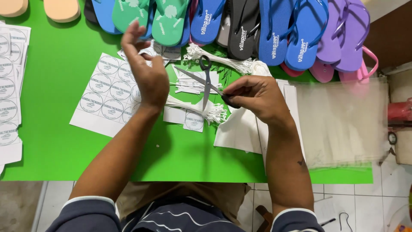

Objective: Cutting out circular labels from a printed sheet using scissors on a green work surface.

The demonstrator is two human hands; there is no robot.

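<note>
Right hand (pixel 257 96) closed on scissors (pixel 206 81), blades apparently open.

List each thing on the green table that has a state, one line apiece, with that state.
scissors: blades open, handle in the right hand
left hand: raised, fingers pinching a small paper piece
label sheet: flat, uncut
white tag ties: bundled, lying loose
flip-flops: overlapping in a row
clear bags: stacked flat

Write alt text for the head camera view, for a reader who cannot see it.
Seen from above, a person's right hand holds open scissors over a green table, while the left hand is raised above a sheet of round labels. Bundles of white tag strings lie between the hands; colourful flip-flops line the far edge.
</note>
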